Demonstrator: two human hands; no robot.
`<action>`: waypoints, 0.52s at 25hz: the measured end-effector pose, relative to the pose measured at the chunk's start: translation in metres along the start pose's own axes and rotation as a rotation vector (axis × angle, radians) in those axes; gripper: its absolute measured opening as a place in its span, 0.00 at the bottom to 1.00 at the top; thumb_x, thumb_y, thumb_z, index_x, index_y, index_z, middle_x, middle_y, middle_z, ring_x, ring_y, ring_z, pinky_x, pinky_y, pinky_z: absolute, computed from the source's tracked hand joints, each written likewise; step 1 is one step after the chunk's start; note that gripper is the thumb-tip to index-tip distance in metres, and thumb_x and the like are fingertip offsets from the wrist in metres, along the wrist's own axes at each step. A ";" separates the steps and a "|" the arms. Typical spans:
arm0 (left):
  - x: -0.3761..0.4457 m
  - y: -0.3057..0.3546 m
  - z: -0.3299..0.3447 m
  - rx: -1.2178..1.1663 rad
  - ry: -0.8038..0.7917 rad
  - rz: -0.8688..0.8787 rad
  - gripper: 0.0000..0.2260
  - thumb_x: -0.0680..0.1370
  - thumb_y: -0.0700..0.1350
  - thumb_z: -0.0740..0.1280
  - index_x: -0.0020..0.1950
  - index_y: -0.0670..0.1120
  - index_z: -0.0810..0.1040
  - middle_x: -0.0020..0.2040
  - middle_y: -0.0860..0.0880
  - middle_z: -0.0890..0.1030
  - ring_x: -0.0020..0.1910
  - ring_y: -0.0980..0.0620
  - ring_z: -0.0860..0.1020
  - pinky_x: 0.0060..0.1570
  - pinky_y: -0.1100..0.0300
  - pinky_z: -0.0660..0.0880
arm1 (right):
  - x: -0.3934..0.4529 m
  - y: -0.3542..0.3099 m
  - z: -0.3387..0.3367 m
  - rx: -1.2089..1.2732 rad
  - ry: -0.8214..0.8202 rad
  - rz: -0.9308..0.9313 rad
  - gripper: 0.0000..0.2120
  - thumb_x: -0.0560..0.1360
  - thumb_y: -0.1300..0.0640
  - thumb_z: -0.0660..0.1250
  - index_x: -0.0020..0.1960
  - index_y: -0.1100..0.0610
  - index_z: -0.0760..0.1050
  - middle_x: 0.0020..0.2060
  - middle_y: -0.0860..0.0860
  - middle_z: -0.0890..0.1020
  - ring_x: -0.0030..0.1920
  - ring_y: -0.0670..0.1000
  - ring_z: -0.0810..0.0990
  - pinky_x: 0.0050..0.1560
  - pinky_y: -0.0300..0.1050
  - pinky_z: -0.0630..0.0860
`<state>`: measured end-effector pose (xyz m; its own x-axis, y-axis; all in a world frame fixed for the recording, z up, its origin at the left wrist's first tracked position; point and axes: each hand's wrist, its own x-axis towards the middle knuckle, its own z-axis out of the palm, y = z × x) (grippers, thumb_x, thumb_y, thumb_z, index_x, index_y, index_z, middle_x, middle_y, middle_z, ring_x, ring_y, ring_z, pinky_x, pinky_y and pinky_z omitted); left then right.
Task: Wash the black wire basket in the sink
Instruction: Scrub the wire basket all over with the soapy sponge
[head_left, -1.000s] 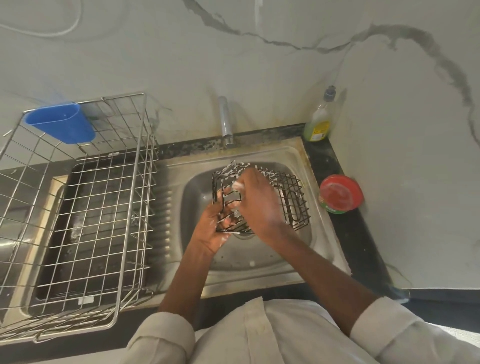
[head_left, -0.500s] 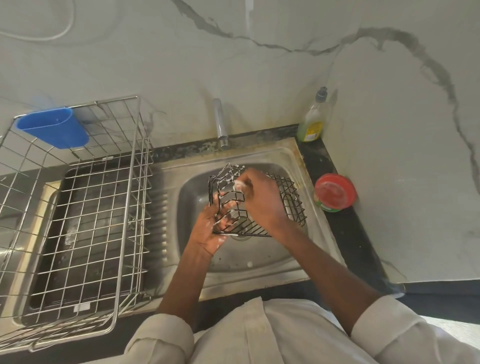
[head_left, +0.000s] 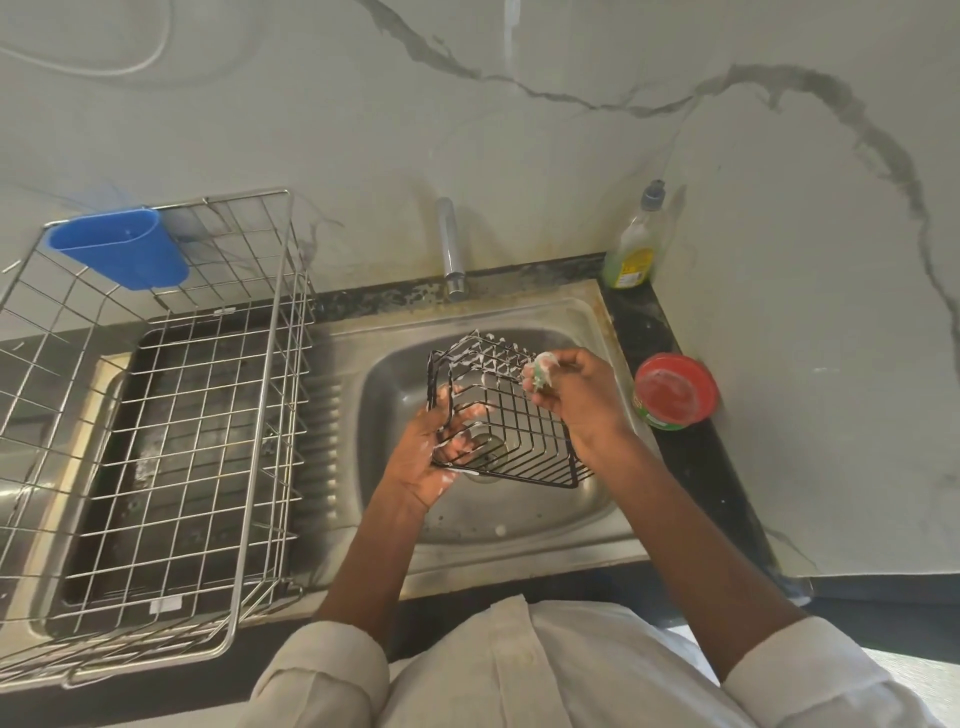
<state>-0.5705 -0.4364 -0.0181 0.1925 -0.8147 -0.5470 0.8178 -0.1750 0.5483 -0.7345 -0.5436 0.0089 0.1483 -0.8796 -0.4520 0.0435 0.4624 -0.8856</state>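
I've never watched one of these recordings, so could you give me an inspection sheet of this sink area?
Surface: steel sink, wet, soap flecks; dark counter.
Job's things: black wire basket, sudsy, held tilted over the drain.
Clutter: steel wire dish rack, blue plastic cup, green soap bottle, red-lidded tub.
Hands: left hand grips basket; right hand pinches a soapy scrubber.
Cables: thin white cord on wall.
Surroundings: marble-look wall, tap, not running.

The black wire basket (head_left: 506, 410) is held tilted over the basin of the steel sink (head_left: 582, 332), above the drain, its open side turned toward the viewer. White suds are seen along its upper wires (thickest on the far top edge).
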 end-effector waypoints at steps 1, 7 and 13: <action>0.000 0.000 0.000 -0.002 -0.010 0.002 0.08 0.74 0.43 0.72 0.51 0.44 0.80 0.41 0.38 0.87 0.23 0.52 0.79 0.33 0.53 0.83 | 0.000 0.002 -0.003 -0.019 -0.015 0.017 0.07 0.81 0.66 0.69 0.58 0.60 0.80 0.51 0.58 0.87 0.45 0.52 0.87 0.45 0.42 0.83; 0.003 -0.001 -0.002 -0.001 0.020 -0.001 0.05 0.80 0.43 0.67 0.49 0.46 0.83 0.42 0.38 0.87 0.20 0.54 0.74 0.26 0.61 0.77 | -0.008 0.004 -0.003 -0.450 0.061 -0.218 0.08 0.77 0.60 0.75 0.56 0.54 0.85 0.47 0.47 0.88 0.45 0.44 0.87 0.47 0.39 0.83; -0.008 0.002 0.007 -0.019 0.032 -0.001 0.05 0.80 0.41 0.64 0.53 0.43 0.77 0.38 0.40 0.86 0.21 0.53 0.78 0.24 0.61 0.78 | -0.016 0.009 0.026 -0.745 -0.060 -0.431 0.03 0.80 0.54 0.73 0.53 0.51 0.83 0.47 0.41 0.85 0.44 0.37 0.81 0.40 0.28 0.73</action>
<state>-0.5741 -0.4342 -0.0085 0.2092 -0.7961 -0.5678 0.8279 -0.1648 0.5361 -0.7112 -0.5229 0.0110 0.3209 -0.9444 -0.0721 -0.5483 -0.1231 -0.8272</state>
